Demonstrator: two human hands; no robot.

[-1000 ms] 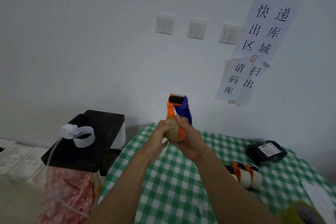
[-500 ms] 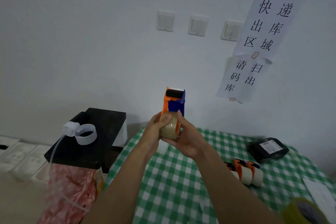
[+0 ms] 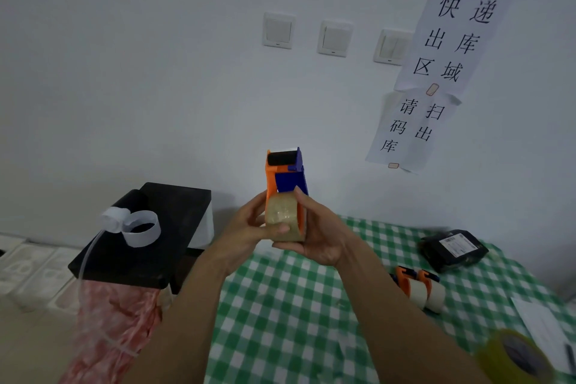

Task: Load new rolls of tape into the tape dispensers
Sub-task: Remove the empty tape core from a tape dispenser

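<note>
- Pale wall behind, with three light switches (image 3: 333, 38) in a row and two paper notices (image 3: 442, 50) taped up; below it is a counter (image 3: 280, 321) under a green-and-white checked cloth.
- One orange-and-blue tape dispenser (image 3: 285, 176) is held in the air above the counter's far edge. Its long axis is upright, with the black roller end on top, pointing away from the person.
- One clear tape roll (image 3: 285, 218) sits in the dispenser's lower end, directly between the two hands.
- The left hand (image 3: 246, 234) pinches the roll, with its thumb across the front face and its fingers curled round the left side.
- The right hand (image 3: 321, 240) grips the dispenser from the right and underneath, one finger reaching up beside the blue plate.
- Both hands are equally close, so the tape's free end probably has to be drawn upward to the roller.
- Two more dispensers (image 3: 419, 290) lie side by side on the counter to the right, each holding a pale roll.
- One loose yellowish roll (image 3: 514, 358) lies at the near right, and one black parcel (image 3: 452, 249) sits further back.
</note>
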